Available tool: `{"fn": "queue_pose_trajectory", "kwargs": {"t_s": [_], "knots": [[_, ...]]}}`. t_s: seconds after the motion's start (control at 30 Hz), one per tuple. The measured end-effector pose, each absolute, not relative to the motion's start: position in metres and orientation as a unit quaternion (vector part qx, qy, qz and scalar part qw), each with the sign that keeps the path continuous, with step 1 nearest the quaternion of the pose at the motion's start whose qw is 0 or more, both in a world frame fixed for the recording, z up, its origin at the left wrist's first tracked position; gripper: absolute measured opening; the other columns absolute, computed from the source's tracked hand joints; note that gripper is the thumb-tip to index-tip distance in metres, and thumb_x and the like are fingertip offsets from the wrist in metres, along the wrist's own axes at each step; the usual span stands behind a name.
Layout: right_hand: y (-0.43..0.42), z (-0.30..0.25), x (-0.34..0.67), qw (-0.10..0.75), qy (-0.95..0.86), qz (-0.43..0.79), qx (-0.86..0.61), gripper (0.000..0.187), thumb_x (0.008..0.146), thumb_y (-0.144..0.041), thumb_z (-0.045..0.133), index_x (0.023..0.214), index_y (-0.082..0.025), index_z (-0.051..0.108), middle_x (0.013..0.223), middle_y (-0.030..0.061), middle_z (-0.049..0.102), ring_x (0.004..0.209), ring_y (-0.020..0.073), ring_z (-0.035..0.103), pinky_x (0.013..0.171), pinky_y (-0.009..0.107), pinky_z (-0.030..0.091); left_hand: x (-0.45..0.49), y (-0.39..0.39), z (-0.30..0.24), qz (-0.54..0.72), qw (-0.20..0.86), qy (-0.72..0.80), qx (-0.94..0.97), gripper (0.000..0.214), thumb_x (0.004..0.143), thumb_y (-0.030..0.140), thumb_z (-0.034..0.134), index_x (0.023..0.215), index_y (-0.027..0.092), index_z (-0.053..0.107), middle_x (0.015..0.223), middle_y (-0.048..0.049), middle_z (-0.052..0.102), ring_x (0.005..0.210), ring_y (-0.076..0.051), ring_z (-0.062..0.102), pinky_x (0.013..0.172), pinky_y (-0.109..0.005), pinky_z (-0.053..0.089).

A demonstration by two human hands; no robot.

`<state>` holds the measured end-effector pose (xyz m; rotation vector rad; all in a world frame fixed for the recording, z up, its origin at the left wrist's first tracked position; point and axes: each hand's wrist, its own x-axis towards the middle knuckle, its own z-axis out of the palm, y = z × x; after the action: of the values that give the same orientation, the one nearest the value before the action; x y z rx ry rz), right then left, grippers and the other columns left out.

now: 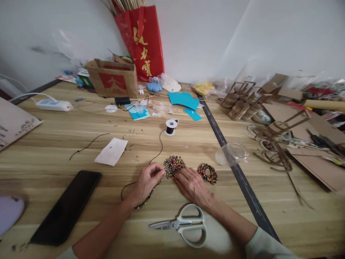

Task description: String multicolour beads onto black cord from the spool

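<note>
My left hand (147,181) is closed in a pinch on a black cord (161,144) with a strand of coloured beads (145,201) hanging under the wrist. The cord runs up to a small black spool (170,127). My right hand (191,183) lies on the wooden table (81,118) with fingers pressed together at the edge of a pile of loose coloured beads (174,165). A finished bead bracelet (207,173) lies just right of that hand. Scissors (185,225) with pale handles lie below both hands.
A black phone (67,207) lies at the left, a white paper scrap (111,151) above it. A clear plastic cup (232,153) lies on its side at the right. Cardboard pieces and small wooden models (269,115) crowd the right side. A brown box (113,77) and red bag (142,39) stand at the back.
</note>
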<state>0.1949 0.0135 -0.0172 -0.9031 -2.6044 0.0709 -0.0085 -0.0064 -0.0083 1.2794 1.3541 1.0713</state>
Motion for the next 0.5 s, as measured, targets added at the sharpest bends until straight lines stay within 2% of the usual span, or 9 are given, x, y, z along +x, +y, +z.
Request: {"fn": "queue_pose_trajectory", "kwargs": {"t_s": [0.2,0.5], "knots": [[0.0104,-0.0229,0.1943,0.260,-0.921,0.050,-0.285,0.016,0.098,-0.018,0.047,0.091,-0.017,0.061,0.082,0.0065,0.063,0.078,0.0203,0.055,0.072,0.033,0.041,-0.0072,-0.0085,-0.0035,0.428,0.519,0.538,0.509,0.022,0.075,0.038,0.061,0.070,0.017,0.057,0.062,0.0020,0.054,0.058,-0.012,0.048,0.055,-0.022,0.039],[0.0129,-0.0271,0.1968,0.327,-0.903,0.168,-0.223,0.012,0.096,-0.016,0.046,0.097,-0.019,0.057,0.086,0.0073,0.066,0.079,0.0185,0.059,0.071,0.031,0.047,-0.0051,-0.0086,-0.0101,0.404,0.551,0.494,0.538,0.022,0.075,0.038,0.062,0.071,0.017,0.056,0.063,0.0009,0.054,0.060,-0.013,0.048,0.059,-0.023,0.039]]}}
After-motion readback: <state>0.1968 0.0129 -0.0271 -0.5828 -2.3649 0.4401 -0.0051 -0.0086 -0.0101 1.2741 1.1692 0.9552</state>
